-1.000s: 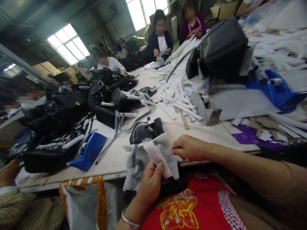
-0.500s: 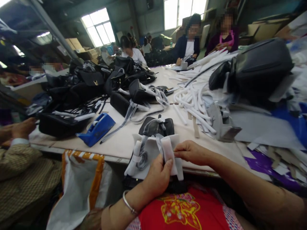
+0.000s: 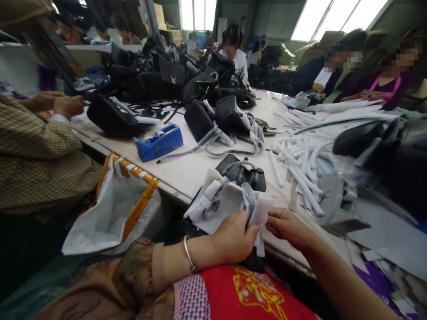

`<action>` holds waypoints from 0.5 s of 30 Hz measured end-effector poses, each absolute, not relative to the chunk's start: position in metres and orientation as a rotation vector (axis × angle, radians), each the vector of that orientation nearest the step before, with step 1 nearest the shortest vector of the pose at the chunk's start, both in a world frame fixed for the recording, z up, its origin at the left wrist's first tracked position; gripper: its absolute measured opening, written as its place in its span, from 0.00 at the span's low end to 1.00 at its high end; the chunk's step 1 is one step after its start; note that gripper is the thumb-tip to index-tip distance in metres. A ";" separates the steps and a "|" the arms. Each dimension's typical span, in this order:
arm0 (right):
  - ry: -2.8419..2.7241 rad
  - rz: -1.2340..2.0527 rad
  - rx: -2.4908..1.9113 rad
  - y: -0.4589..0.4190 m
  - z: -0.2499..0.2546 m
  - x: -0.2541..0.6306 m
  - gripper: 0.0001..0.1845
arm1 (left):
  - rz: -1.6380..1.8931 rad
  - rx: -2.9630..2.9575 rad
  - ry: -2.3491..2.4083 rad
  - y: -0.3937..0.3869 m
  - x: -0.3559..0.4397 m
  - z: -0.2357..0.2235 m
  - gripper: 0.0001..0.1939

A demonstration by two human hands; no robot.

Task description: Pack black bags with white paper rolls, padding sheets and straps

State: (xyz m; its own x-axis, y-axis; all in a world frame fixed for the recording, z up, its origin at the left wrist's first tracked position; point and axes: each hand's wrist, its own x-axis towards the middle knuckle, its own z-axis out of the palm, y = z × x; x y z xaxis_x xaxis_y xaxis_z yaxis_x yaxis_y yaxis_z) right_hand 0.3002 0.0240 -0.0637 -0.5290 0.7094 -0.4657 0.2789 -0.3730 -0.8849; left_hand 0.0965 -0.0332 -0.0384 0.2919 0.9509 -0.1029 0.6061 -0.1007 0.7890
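A black handbag [image 3: 240, 174] lies at the table's front edge with white foam sheet [image 3: 230, 200] spread over it and a clear-wrapped strap along it. My left hand [image 3: 235, 238], with a bangle at the wrist, is closed around a white foam wrap [image 3: 262, 209] and the strap's plastic-wrapped end. Close by on the right, my right hand [image 3: 288, 226] has its fingers bent together at the foam's edge. Their tips are partly hidden, so what they pinch does not show. Another foam-wrapped strap end [image 3: 210, 200] rests on the bag's left side.
A blue tape dispenser [image 3: 159, 142] and several black bags [image 3: 200, 122] stand on the table. White foam rods [image 3: 307, 178] and a grey tape dispenser [image 3: 336, 204] lie to the right. An orange-edged white sack [image 3: 100, 222] hangs at front left, near a co-worker's hands [image 3: 63, 104].
My view has swung to the right, so the table's things appear further left-tilted and shifted. Both hands stay at the foam wrap, with the left hand still gripping it.
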 end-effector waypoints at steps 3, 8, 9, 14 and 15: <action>-1.518 2.000 -1.313 0.026 -0.064 0.305 0.24 | 0.572 1.797 1.398 -0.034 0.094 -0.038 0.14; -1.398 2.034 -1.321 0.027 -0.073 0.293 0.22 | 0.533 1.812 1.381 -0.033 0.093 -0.038 0.15; -1.381 2.014 -1.330 0.027 -0.073 0.287 0.22 | 0.540 1.807 1.371 -0.033 0.093 -0.039 0.15; -1.455 1.903 -1.291 0.024 -0.064 0.272 0.22 | 0.603 1.775 1.319 -0.032 0.089 -0.044 0.13; -1.480 1.890 -1.282 0.022 -0.061 0.274 0.21 | 0.613 1.773 1.312 -0.032 0.088 -0.046 0.13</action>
State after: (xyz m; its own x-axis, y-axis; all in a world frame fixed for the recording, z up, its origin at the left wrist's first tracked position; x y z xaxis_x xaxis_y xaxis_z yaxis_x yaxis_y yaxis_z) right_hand 0.2738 0.0225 -0.0606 -0.4885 0.7734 -0.4041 0.2069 -0.3472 -0.9147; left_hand 0.0884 -0.0318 -0.0456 0.3367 0.9376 -0.0873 0.5343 -0.1138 0.8376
